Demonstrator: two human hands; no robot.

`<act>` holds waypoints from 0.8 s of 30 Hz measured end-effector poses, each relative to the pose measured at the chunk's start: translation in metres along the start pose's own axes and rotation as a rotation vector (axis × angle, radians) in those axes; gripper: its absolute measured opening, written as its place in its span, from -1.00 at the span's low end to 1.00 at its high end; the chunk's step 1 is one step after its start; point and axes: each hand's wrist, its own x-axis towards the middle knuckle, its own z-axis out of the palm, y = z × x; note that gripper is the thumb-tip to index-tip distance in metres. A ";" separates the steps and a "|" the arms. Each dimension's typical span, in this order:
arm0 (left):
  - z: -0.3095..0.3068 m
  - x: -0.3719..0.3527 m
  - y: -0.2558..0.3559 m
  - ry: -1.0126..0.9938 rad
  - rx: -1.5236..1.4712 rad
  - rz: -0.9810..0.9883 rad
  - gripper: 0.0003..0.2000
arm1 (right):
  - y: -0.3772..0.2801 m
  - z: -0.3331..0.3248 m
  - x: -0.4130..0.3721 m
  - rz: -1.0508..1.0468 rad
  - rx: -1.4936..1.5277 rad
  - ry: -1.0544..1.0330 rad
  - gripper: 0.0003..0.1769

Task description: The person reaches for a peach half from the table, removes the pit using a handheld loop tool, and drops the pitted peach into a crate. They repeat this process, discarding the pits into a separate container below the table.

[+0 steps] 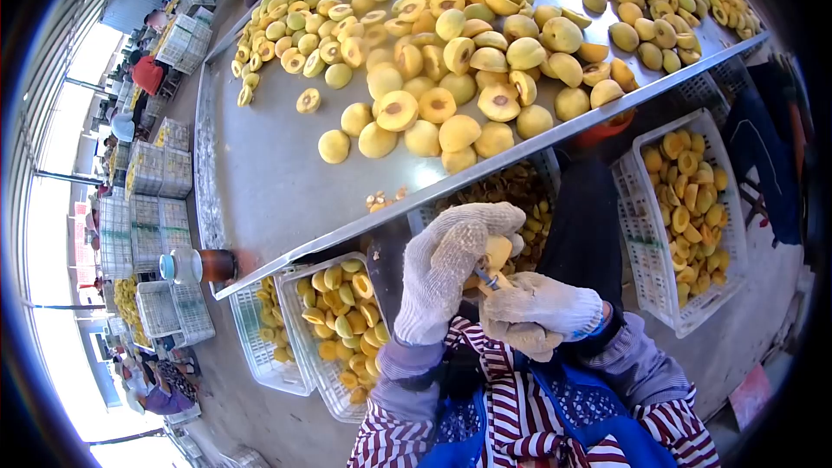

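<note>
My left hand, in a pale knitted glove, has its fingers wrapped round a piece of yellow fruit, apparently a peach half. Close against it, my gloved right hand grips a small hand tool with a metal part at the fruit's lower side. The tool's working end is mostly hidden by the fruit and fingers. Both hands are over my lap, just in front of the metal table. Many halved yellow peaches are heaped on that table, some cut side up with brown centres.
Crates of fruit halves stand below: a white crate at left and another at right. A bin of scraps lies under the table edge. A jar with dark liquid is by the left corner. Other people and stacked crates are farther left.
</note>
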 end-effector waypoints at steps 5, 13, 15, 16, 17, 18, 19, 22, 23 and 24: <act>-0.012 0.006 -0.009 -0.164 0.145 0.353 -0.68 | 0.020 -0.016 0.006 0.030 0.246 -0.294 -0.57; -0.004 0.013 -0.020 0.163 -0.758 -0.129 -0.41 | 0.045 -0.034 0.004 0.075 0.204 -0.253 -0.62; -0.031 -0.003 -0.022 0.366 -0.387 -0.099 -0.40 | 0.040 -0.040 0.000 0.081 0.254 -0.291 -0.64; -0.053 -0.013 -0.027 0.471 -0.225 -0.034 -0.44 | 0.040 -0.046 -0.001 0.090 0.317 -0.324 -0.65; -0.082 -0.021 -0.035 0.574 -0.061 0.033 -0.47 | 0.042 -0.053 -0.002 0.112 0.384 -0.364 -0.66; -0.130 -0.029 -0.053 0.668 0.364 0.027 -0.51 | 0.042 -0.059 -0.003 0.145 0.391 -0.368 -0.67; -0.164 -0.032 -0.067 0.747 0.796 0.017 -0.53 | 0.039 -0.062 -0.003 0.178 0.362 -0.346 -0.68; -0.161 -0.019 -0.070 0.765 1.595 0.279 -0.62 | 0.003 -0.014 -0.004 0.101 -0.107 -0.012 -0.68; -0.149 -0.003 -0.068 0.669 1.331 0.317 -0.61 | -0.003 -0.011 0.001 0.136 -0.155 -0.045 -0.70; -0.125 0.017 -0.062 0.605 1.061 0.281 -0.61 | -0.004 -0.008 0.004 0.154 -0.180 -0.030 -0.71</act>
